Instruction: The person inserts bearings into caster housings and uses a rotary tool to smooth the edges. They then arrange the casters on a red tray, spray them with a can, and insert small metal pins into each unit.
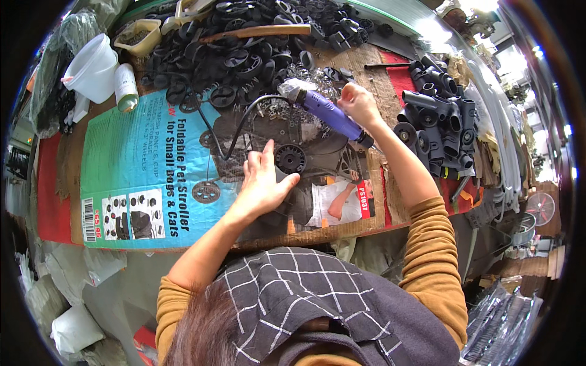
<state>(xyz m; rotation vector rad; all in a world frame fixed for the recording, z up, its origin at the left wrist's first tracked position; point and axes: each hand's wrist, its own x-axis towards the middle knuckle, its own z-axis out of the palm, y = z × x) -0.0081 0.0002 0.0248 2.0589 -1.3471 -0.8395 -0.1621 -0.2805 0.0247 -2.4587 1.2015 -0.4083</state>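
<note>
My left hand (pixel 262 182) lies low over the cardboard, its thumb and index finger set around the left side of a black spoked wheel (pixel 290 159). My right hand (pixel 359 105) is closed, fingers curled together, right beside a purple electric screwdriver (pixel 330 113). Whatever its fingertips hold, if anything, is hidden. The screwdriver slants with its tip toward my right wrist, and a black cord (pixel 242 122) loops leftward from its rear end. Behind it lies a pile of small metal springs and fasteners (pixel 317 79).
Black plastic wheel parts (pixel 244 61) heap along the back. Black tubular fittings (pixel 436 116) pile up at right. A white bucket (pixel 93 68), a spray can (pixel 126 87) and a yellowish tub (pixel 139 38) stand back left. Printed cardboard (pixel 134 140) covers the table.
</note>
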